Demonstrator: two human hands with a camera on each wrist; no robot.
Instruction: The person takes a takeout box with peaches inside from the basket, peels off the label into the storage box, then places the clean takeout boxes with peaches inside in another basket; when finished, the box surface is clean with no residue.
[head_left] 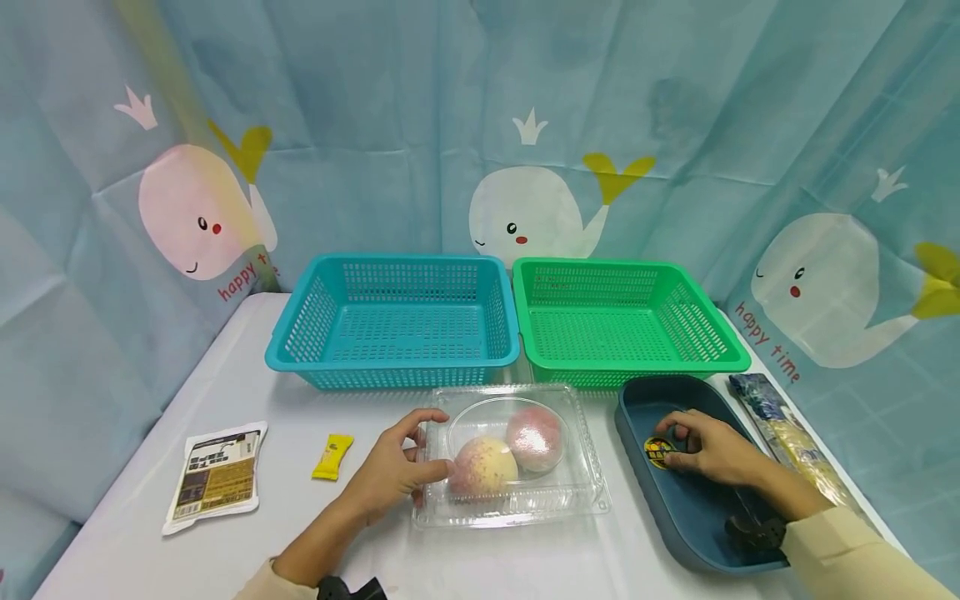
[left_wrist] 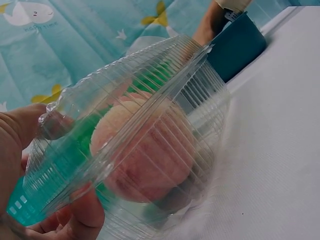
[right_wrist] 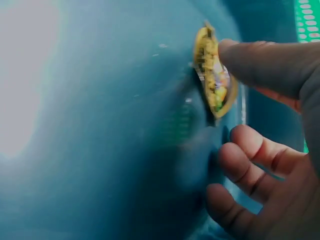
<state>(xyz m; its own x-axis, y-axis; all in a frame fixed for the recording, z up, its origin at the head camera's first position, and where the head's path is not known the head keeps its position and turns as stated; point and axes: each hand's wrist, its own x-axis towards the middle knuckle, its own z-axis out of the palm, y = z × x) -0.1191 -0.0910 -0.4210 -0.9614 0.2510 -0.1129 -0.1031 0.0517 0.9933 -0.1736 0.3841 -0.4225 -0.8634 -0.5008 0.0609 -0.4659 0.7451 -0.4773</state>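
My left hand (head_left: 397,467) grips the left edge of a clear plastic clamshell box (head_left: 555,500), thumb on the lid and fingers along the side. Two round, peach-like items, one yellow and pink (head_left: 487,471) and one pinker (head_left: 536,435), show through the plastic. Inside a dark blue tray (head_left: 678,533) is my right hand (head_left: 708,450). Its thumb and forefinger pinch a small round black-and-gold packet (head_left: 658,452). In the right wrist view the packet (right_wrist: 212,75) stands almost edge-on and blurred, while several other fingers (right_wrist: 240,160) curl beneath it.
A blue basket (head_left: 405,365) and a green basket (head_left: 637,365) stand side by side at the back. To the left lie a white-and-brown pouch (head_left: 217,473) and a yellow packet (head_left: 332,456). A long shiny package (head_left: 795,442) lies right of the tray.
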